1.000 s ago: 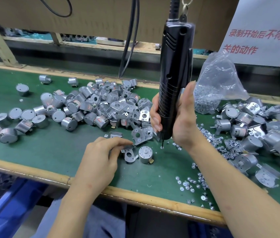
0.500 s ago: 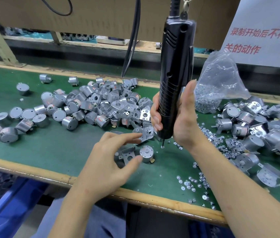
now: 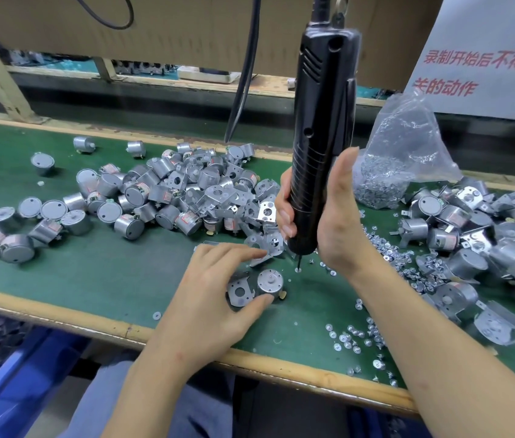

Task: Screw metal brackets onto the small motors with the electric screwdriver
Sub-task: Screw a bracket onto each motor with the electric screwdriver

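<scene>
I see green bench point(image 3: 107, 279); electric screwdriver point(image 3: 322, 137) upright at 12 o'clock, R hand point(image 3: 341, 229) wrapped round its lower barrel. L hand point(image 3: 208, 292) arches over motor point(image 3: 269, 281), thumb on its rim; can't tell if it grips. A bracket point(image 3: 239, 290) touches motor's 9 o'clock side; screw point(image 3: 297, 269) under bit, at 1 o'clock.

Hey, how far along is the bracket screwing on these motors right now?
Done, seemingly: the right pile of motors already wearing brackets. In hand: left hand touches a loose bracket and bare motor; right hand grips the electric screwdriver, its bit on a loose screw. Left: the middle pile of bare motors and brackets.
</scene>
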The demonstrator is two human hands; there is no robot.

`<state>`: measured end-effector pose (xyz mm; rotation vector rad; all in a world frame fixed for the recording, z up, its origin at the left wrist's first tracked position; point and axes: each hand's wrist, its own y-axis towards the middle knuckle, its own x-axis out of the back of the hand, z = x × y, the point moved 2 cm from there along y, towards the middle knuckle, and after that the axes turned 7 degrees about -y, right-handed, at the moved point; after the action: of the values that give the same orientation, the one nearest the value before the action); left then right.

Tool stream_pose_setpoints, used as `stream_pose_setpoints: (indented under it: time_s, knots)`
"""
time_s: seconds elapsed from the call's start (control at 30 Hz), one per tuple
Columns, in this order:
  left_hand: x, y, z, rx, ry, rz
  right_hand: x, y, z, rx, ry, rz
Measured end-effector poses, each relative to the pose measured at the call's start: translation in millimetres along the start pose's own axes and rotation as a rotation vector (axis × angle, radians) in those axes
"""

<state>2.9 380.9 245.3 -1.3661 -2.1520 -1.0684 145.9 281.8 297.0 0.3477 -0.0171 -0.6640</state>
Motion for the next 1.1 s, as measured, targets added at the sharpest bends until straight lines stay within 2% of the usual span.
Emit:
stream_pose_setpoints:
  time_s: [0.2,0.33,0.47,0.6,0.8,1.1]
  knots:
    - [16,-5,17,0.088,0.132,0.117,-3,1,4,0.046,-0.076,-0.049]
    - [15,-6,19,0.106,0.135,0.145,-5,1,5,0.061,-0.108,-0.06]
    - [14,-4,16,0.087,0.106,0.063,-6,1,8,0.057,-0.101,-0.066]
    - [7,-3,9,0.082,-0.075,-0.068,-6,1,10,0.052,-0.047,-0.073]
    - [-11,-1,-1,0.046,-0.185,-0.067,-7,0,11,0.081,0.069,-0.052]
    - [-15,1,4,0.056,-0.169,-0.033,-20,-1,9,0.06,0.184,0.002]
